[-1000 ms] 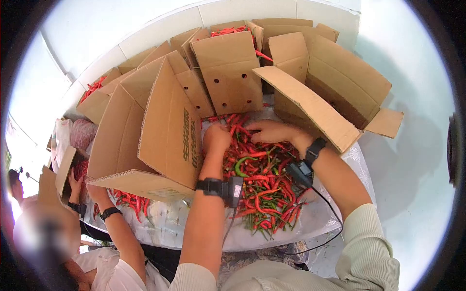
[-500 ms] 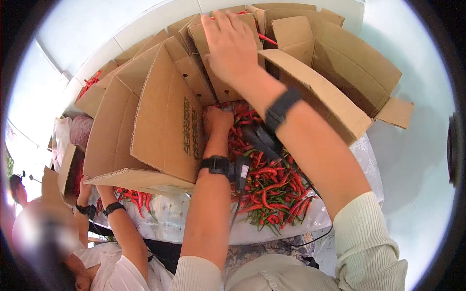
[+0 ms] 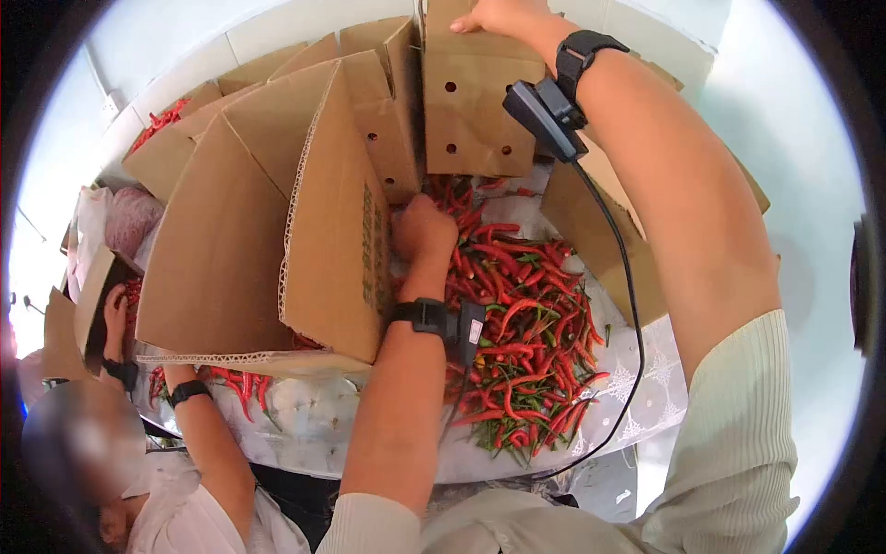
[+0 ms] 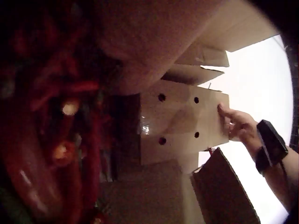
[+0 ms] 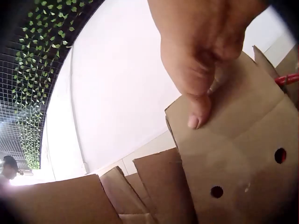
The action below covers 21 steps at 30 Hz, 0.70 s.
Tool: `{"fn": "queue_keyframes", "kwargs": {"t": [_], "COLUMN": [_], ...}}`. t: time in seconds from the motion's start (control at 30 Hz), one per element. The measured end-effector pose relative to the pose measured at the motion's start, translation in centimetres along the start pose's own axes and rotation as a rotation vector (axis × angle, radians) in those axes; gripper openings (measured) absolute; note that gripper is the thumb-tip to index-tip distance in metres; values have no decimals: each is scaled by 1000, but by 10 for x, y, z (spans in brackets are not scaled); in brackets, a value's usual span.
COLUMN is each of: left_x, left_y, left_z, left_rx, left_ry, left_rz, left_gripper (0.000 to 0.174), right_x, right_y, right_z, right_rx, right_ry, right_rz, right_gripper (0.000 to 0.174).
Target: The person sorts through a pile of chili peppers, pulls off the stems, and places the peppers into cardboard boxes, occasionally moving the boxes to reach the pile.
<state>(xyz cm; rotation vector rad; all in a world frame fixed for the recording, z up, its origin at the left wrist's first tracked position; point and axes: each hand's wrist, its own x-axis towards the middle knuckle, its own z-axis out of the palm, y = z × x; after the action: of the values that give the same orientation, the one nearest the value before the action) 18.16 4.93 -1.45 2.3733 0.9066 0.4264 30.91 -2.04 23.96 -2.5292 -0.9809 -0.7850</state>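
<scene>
A heap of red chili peppers (image 3: pixel 526 323) with some green ones lies on the covered table. My left hand (image 3: pixel 426 229) is at the heap's left side, beside the printed cardboard box (image 3: pixel 337 212). Its fingers are hidden from the head view, and the left wrist view shows chilies (image 4: pixel 60 154) close by in dim light. At the back, my right hand (image 3: pixel 503 17) grips the upper edge of a cardboard box with round holes (image 3: pixel 480 115). In the right wrist view the thumb (image 5: pixel 198 114) presses on that box's outer face, and the other fingers are out of sight.
An open carton (image 3: pixel 600 222) stands right of the heap, partly behind my right arm. More cartons line the wall, one with red chilies (image 3: pixel 161 125) showing. Another person (image 3: pixel 198 471) works at the left. A black cable (image 3: pixel 632 342) hangs from my right wrist camera.
My right hand has left the chili heap and moved up to the holed box's top edge. That box now sits farther back from the heap. The left hand stays beside the printed box.
</scene>
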Motion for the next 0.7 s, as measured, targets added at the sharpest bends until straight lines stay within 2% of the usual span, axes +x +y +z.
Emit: {"fn": "queue_keyframes", "kwargs": {"t": [0.07,0.17,0.27,0.37,0.47,0.53,0.57,0.67,0.7], "left_x": [-8,-11,7,17,49,73,83,97,99], "left_y": [17,37,37,38,33,26,26,25,25], "left_z": [-19,-21,7,15,42,67,76,86,86], "left_rx": [48,45,112,186,209,94,26,-107,-134], "left_ry": [-127,17,18,-82,83,-50,-137,-330,-367], "left_rz": [21,92,203,351,564,635,653,644,644], "left_gripper": [24,24,30,41,55,54,54,53,52], "right_x": [9,22,28,35,40,39,38,37,39], "right_y": [4,11,19,29,41,42,45,45,45], "right_z": [2,8,15,10,7,10,17,12,15], "right_rx": [8,33,31,67,86,67,14,67,69], "right_ry": [-40,-44,-23,-59,-67,-79,16,-76,-54], "right_rz": [-20,-84,-108,-111,-117,-110,-132,-106,-101], "right_gripper": [58,58,58,58,59,59,52,57,59]}}
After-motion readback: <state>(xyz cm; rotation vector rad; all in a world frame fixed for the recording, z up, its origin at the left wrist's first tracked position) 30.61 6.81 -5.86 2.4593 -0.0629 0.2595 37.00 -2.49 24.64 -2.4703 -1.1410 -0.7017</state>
